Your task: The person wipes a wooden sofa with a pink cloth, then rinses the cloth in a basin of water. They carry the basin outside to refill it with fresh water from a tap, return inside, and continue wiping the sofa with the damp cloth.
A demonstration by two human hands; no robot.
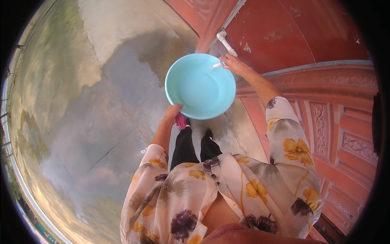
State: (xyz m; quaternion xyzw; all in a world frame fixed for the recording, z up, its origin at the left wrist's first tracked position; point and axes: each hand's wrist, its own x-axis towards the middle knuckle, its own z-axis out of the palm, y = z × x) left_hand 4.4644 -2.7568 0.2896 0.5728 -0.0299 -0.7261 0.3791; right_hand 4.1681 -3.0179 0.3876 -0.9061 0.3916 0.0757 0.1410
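A light blue plastic basin is held out before me, with water running into it from the white spout of a tap. On the tap's handle, at the basin's upper right rim, rests my right hand. My left hand grips the basin's lower left rim, thumb over the edge. A pink cloth hangs beneath that hand, against the basin's underside. How much water the basin holds, I cannot tell.
White pipe runs along the red wall behind the tap. Ornate reddish panels stand close on my right. Wet concrete floor extends left, and my black shoes are beneath the basin.
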